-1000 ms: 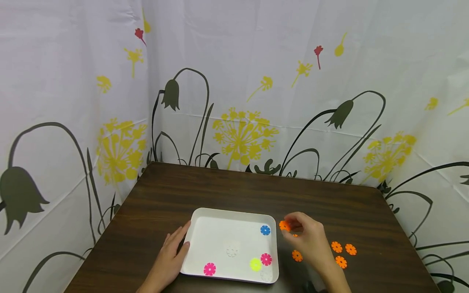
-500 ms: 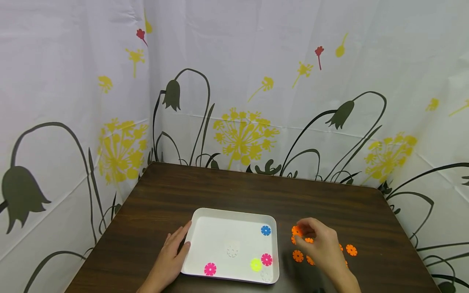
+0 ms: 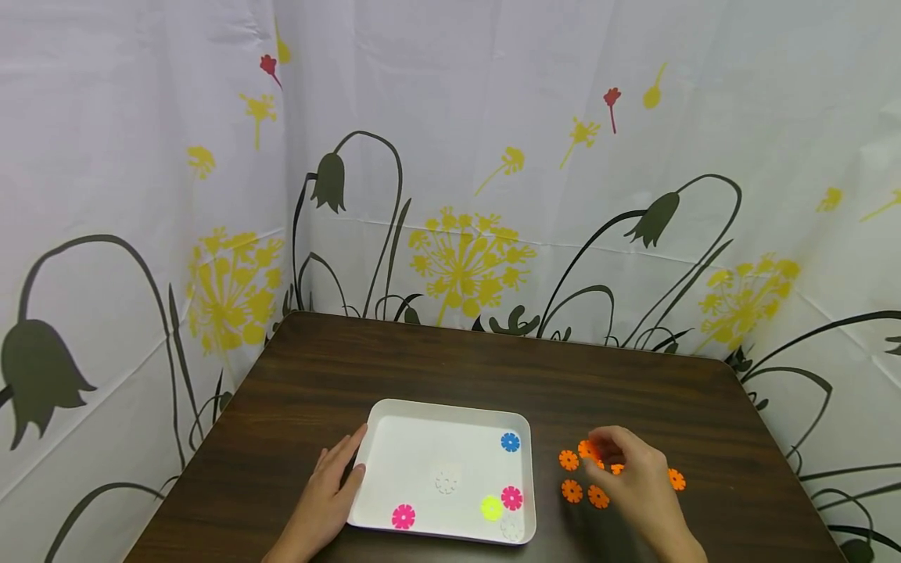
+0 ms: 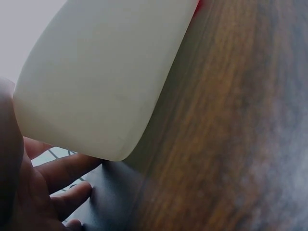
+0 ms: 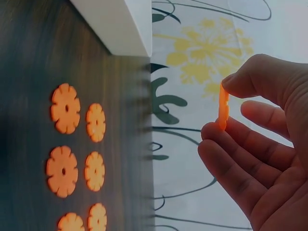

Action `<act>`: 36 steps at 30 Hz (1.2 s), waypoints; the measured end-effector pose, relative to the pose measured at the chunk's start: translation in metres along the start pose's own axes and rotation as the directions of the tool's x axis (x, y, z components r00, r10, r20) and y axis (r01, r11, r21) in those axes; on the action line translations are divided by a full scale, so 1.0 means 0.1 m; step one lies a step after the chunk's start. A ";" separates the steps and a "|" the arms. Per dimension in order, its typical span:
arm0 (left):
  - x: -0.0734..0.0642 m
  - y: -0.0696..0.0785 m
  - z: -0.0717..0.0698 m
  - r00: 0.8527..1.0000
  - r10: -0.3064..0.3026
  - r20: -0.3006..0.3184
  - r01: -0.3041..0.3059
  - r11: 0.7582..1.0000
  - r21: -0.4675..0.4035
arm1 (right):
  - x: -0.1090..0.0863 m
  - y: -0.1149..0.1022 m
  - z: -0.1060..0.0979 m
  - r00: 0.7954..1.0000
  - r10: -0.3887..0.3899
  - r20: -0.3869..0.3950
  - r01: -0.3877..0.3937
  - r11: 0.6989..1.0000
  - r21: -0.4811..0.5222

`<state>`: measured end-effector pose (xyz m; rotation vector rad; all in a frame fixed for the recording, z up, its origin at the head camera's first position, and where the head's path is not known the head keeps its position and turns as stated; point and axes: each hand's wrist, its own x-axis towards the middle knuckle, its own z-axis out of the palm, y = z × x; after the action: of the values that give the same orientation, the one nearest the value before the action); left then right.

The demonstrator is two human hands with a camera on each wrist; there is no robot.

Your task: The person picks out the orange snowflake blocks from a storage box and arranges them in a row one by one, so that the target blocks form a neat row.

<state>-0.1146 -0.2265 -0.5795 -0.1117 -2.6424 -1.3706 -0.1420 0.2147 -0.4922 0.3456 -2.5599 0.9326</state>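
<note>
My right hand [image 3: 637, 477] pinches an orange notched flower-shaped disc [image 5: 223, 107] between thumb and fingertips, edge-on in the right wrist view. It hovers over the table right of the white tray [image 3: 408, 446], above several like orange discs [image 3: 572, 491]; the hand covers some of them in the head view. My left hand [image 3: 325, 489] rests against the tray's left side, fingers extended along the outer wall and thumb at the rim. In the tray lie a blue disc [image 3: 510, 442], a yellow disc [image 3: 492, 508], two pink discs [image 3: 403, 517] and two clear discs [image 3: 446, 483].
The dark wood-grain table [image 3: 450, 360] stretches behind and around the tray. A white curtain [image 3: 563, 47] printed with flowers hangs beyond its back and side edges. In the right wrist view, orange discs [image 5: 62, 171] lie in two rows near the tray's corner.
My right hand has moved right, away from the tray's edge, still pinching an orange disc. More orange discs near the tray are uncovered. The left hand and the tray have stayed put.
</note>
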 end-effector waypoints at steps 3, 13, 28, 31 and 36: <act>0.00 0.01 -0.01 1.000 0.006 0.000 -0.006 1.000 0.000 | -0.04 0.04 -0.02 1.000 -0.005 -0.014 0.005 1.000 -0.005; 0.01 0.01 0.00 0.999 -0.032 0.014 0.032 0.999 0.009 | -0.10 0.14 -0.11 0.999 0.019 -0.030 -0.020 0.999 -0.037; 0.02 0.02 0.00 0.999 -0.049 0.024 0.049 0.999 0.015 | -0.22 0.35 -0.25 0.992 0.122 -0.044 -0.126 0.988 -0.084; 0.02 0.01 0.00 0.999 -0.044 0.021 0.044 0.999 0.011 | -0.23 0.39 -0.29 0.991 0.115 -0.062 -0.120 0.989 -0.085; 0.01 0.01 0.00 0.999 -0.035 0.015 0.035 0.999 0.009 | -0.26 0.43 -0.35 0.991 0.113 -0.069 -0.121 0.985 -0.125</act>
<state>-0.1157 -0.2258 -0.5785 -0.0754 -2.6754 -1.3737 -0.1247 0.2724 -0.5028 0.1277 -2.5910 0.7989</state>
